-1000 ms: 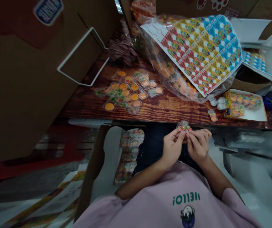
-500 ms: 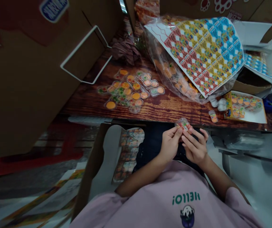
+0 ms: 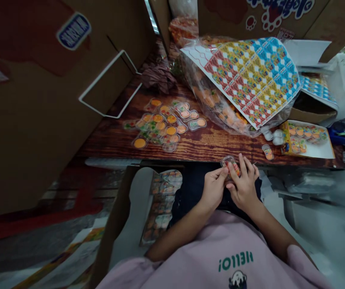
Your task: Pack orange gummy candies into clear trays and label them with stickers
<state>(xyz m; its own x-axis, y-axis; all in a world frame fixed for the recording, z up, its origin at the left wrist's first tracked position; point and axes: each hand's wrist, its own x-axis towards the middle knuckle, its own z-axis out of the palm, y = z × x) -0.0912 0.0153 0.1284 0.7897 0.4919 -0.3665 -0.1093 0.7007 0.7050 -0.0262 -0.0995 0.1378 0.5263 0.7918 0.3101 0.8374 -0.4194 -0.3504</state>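
Note:
A small clear plastic candy packet [image 3: 229, 162] with red and green sweets sits between both my hands at the near edge of the wooden table [image 3: 217, 142]. My left hand [image 3: 213, 188] pinches its left side. The fingers of my right hand [image 3: 244, 182] are spread over its right side and touch it. A cluster of similar packets [image 3: 164, 122] with orange sweets lies on the table to the far left. One single packet [image 3: 268, 151] lies to the right of my hands.
A printed sticker sheet [image 3: 250, 76] rests on a clear bag of packets [image 3: 217, 104]. A card with mounted packets [image 3: 309, 138] lies at right. Large cardboard boxes [image 3: 39, 100] stand at left. A box with filled cards [image 3: 160, 204] is beside my lap.
My right fingers have spread out over the packet, and both hands with it have shifted slightly lower and left in view. The camera tilted a little.

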